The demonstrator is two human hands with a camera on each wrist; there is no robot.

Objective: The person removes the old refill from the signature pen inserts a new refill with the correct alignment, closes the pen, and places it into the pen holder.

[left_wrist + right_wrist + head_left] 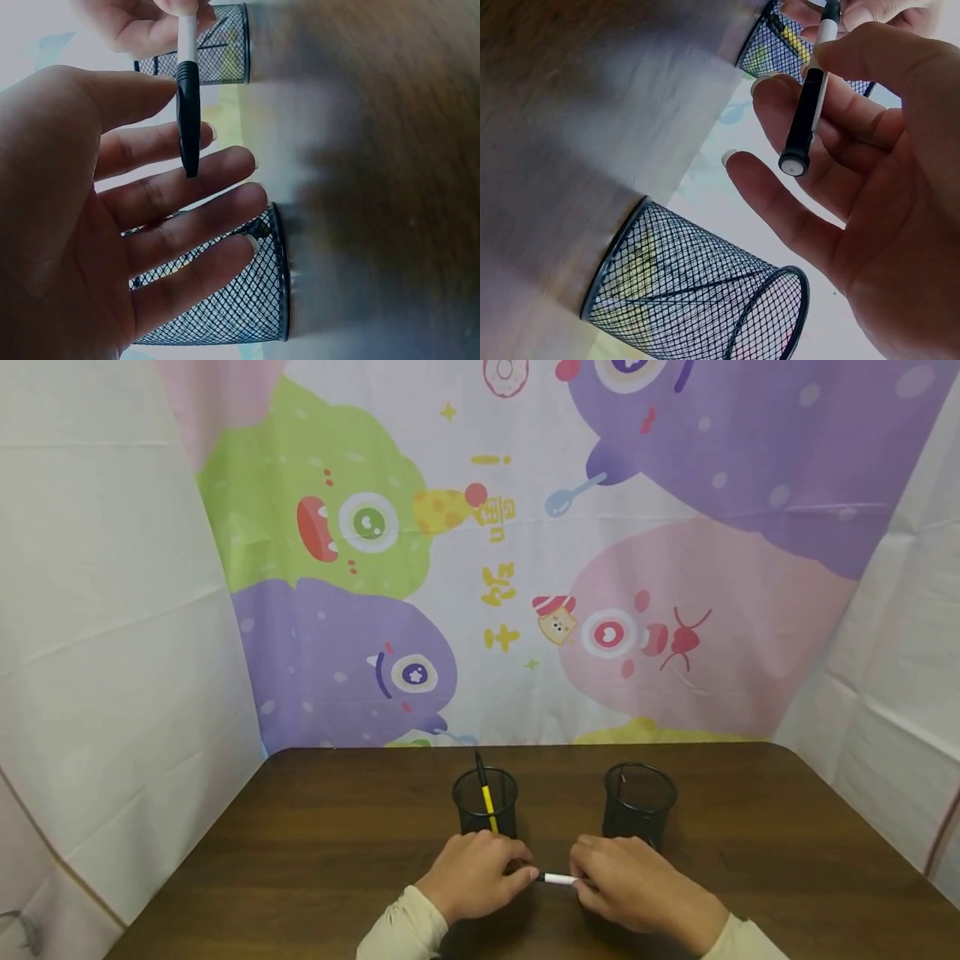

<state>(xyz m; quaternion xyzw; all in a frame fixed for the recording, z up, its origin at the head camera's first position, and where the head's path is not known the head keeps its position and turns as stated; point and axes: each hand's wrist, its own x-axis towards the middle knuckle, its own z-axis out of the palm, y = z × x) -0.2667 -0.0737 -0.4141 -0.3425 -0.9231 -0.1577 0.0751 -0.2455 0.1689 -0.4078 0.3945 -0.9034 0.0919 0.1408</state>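
Note:
A black-and-white pen lies crosswise between the two hands, above the table. My left hand pinches its black tapered end between thumb and index finger, with the other fingers spread behind it. From the opposite side, my right hand pinches the pen near its white middle. The pen's black rear end, with a round cap, sticks out past the right fingers. Behind the left hand stands a black mesh pen holder with a yellow-and-black pen leaning in it.
Another black mesh pen holder stands behind the right hand, with a thin dark stick-like item showing through its mesh. Both stand on a dark wooden table. A cartoon-printed curtain hangs along the back edge, and white cloth flanks the sides.

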